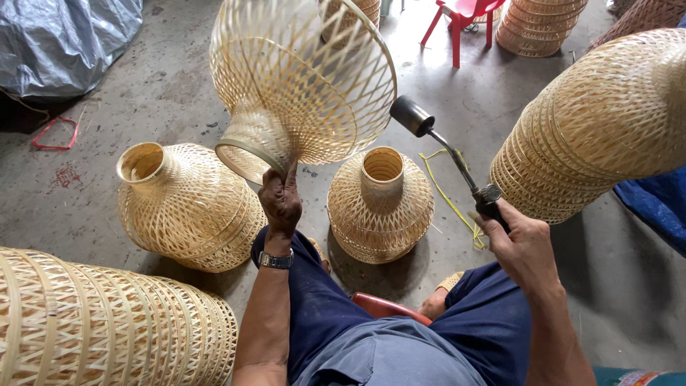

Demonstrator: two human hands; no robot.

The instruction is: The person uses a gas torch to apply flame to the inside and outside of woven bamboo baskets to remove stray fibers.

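Observation:
My left hand (pixel 281 204) grips the narrow neck of a woven bamboo lampshade (pixel 304 82) and holds it up, its wide open mouth turned away from me. My right hand (pixel 518 239) holds a gas torch (pixel 446 146) by its black handle. The torch's dark nozzle points at the shade's rim from the right, close to it. No flame is visible. A metal watch sits on my left wrist.
Two more woven shades stand on the concrete floor, one at left (pixel 187 206) and one in the middle (pixel 381 204). Stacks of shades lie at lower left (pixel 107 325) and right (pixel 607 121). A red plastic chair (pixel 464 18), grey tarp (pixel 64 39) and yellow cord (pixel 446 193) are around.

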